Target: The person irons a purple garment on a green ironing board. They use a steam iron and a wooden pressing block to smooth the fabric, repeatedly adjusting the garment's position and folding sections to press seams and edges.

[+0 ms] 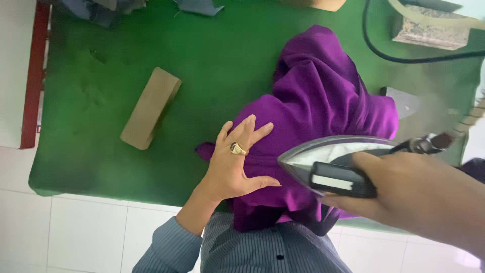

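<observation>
Purple cloth (323, 101), one piece, lies bunched on the green table (212, 55); your left hand (235, 162) presses it, fingers spread, while your right hand (419, 192) grips one iron (336, 162). Farther off sits one tan block (150, 107), above white floor tiles (76, 227).

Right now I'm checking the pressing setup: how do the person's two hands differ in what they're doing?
The left hand lies flat and spread on the purple cloth; the right hand is curled around the handle of the iron. The left hand wears a gold ring; no ring shows on the right hand. Both are over the same cloth on the green table.
</observation>
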